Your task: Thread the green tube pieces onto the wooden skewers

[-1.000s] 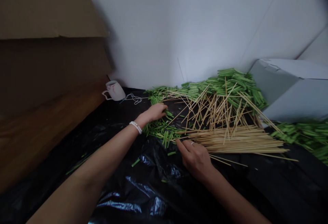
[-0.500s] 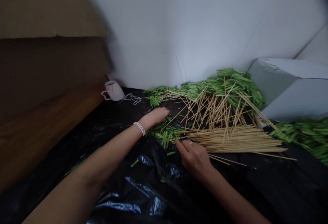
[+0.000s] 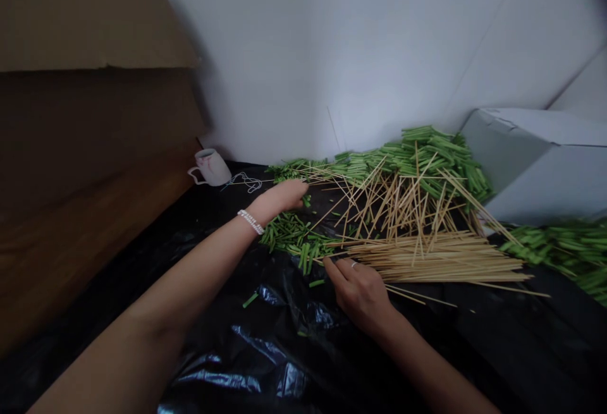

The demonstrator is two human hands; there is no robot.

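Note:
My left hand (image 3: 283, 196), with a beaded bracelet at the wrist, is closed with bits of cut green stem (image 3: 306, 200) showing under its fingertips. It hovers just beyond a small heap of cut green stems (image 3: 290, 231). My right hand (image 3: 361, 291) wears a ring and has its fingers curled together at the left ends of a bundle of thin wooden sticks (image 3: 450, 259); it seems to pinch a stick, though the fingers hide most of the grip. More wooden sticks (image 3: 393, 205) lie crisscrossed behind, some reaching into a larger pile of green stems (image 3: 436, 155).
Black plastic sheeting (image 3: 265, 351) covers the surface. A white mug (image 3: 213, 169) stands by the wall beside a loose cord (image 3: 247, 182). A big cardboard box (image 3: 95, 16) is at left, a white box (image 3: 545, 161) at right. More green stems (image 3: 564, 253) lie at far right.
My left hand has lifted away from the small heap, moving back and slightly left, with green bits at its fingertips. My right hand has stayed in place.

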